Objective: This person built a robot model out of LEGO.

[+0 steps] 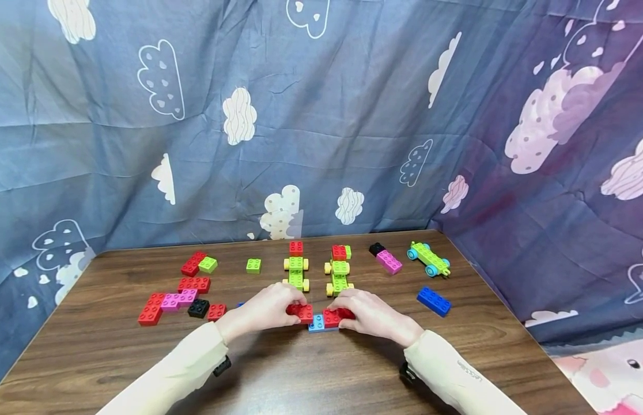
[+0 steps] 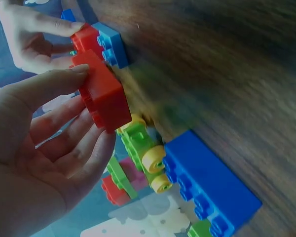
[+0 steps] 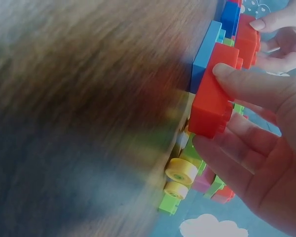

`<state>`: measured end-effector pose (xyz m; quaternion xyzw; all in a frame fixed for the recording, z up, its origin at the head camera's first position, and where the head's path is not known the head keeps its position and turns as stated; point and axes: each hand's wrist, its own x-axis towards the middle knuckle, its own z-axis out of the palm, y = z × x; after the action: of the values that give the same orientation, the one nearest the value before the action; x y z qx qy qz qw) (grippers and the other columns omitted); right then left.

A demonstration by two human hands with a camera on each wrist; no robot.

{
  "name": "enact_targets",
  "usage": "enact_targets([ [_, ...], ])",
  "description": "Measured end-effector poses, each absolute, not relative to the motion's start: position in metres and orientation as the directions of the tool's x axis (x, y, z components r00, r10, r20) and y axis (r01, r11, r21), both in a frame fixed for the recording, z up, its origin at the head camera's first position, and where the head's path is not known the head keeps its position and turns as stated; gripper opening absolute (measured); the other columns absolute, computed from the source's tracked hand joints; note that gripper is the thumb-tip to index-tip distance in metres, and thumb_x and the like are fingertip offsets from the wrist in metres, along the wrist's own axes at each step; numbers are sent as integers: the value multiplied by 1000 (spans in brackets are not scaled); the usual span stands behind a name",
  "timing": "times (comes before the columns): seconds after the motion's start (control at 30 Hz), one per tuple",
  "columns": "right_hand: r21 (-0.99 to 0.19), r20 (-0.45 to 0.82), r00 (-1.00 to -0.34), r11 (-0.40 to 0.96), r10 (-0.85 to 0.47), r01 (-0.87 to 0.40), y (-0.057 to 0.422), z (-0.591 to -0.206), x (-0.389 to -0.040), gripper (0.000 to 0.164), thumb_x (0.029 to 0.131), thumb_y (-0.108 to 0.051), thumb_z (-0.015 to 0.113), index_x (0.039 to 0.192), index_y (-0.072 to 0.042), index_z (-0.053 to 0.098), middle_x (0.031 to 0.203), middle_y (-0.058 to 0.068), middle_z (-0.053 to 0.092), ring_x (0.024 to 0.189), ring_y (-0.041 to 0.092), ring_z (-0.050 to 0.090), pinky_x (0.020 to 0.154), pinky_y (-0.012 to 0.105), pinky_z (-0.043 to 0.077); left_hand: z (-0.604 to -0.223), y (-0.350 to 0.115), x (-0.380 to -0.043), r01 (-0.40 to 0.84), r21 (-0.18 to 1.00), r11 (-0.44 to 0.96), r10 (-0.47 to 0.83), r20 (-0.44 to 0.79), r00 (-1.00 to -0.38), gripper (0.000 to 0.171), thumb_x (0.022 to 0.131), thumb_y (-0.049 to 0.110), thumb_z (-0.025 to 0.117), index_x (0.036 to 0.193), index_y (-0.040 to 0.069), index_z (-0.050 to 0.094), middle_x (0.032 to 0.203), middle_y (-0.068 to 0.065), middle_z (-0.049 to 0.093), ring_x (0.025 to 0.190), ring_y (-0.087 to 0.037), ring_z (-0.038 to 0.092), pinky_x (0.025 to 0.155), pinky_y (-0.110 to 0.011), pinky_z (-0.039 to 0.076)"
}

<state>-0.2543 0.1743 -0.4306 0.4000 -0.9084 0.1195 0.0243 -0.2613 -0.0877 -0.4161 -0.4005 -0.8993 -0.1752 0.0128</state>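
Observation:
My left hand (image 1: 267, 308) pinches a red brick (image 1: 302, 314) between thumb and fingers, just over the left end of a light blue brick (image 1: 316, 324). In the left wrist view, this red brick (image 2: 106, 94) has its studs toward the fingers. My right hand (image 1: 375, 314) grips a second red brick (image 1: 331, 317), which overlaps the right end of the light blue brick. The right wrist view shows the thumb pressed on the near side of that red brick (image 3: 214, 91), with the light blue brick (image 3: 203, 64) close under it. Studs in the middle of the light blue brick show.
Two green wheeled cars with yellow wheels (image 1: 296, 274) (image 1: 339, 278) stand just beyond the hands. Joined red and pink bricks (image 1: 179, 300), a black brick (image 1: 198, 308) and a red brick (image 1: 216, 312) lie left. A blue-wheeled car (image 1: 428, 259) and a blue brick (image 1: 434, 301) are right.

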Motion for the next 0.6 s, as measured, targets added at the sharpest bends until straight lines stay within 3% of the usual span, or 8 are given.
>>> enact_targets([
  [0.33, -181, 182, -642, 616, -745, -767, 175, -433, -256, 29, 85, -21, 78, 112, -13, 72, 104, 0, 70, 94, 11, 64, 84, 31, 55, -425, -76, -260, 717, 337, 610, 714, 158, -682, 27, 81, 20, 81, 105, 9, 73, 99, -2, 73, 79, -8, 57, 67, -20, 48],
  [0.6, -176, 184, -652, 628, -736, -758, 175, -433, -256, 29, 85, -23, 78, 112, -14, 72, 105, -2, 70, 95, 11, 64, 85, 32, 56, -430, -70, -260, 715, 326, 619, 704, 174, -688, 27, 81, 24, 81, 103, 10, 74, 98, -1, 74, 78, -8, 58, 67, -20, 48],
])
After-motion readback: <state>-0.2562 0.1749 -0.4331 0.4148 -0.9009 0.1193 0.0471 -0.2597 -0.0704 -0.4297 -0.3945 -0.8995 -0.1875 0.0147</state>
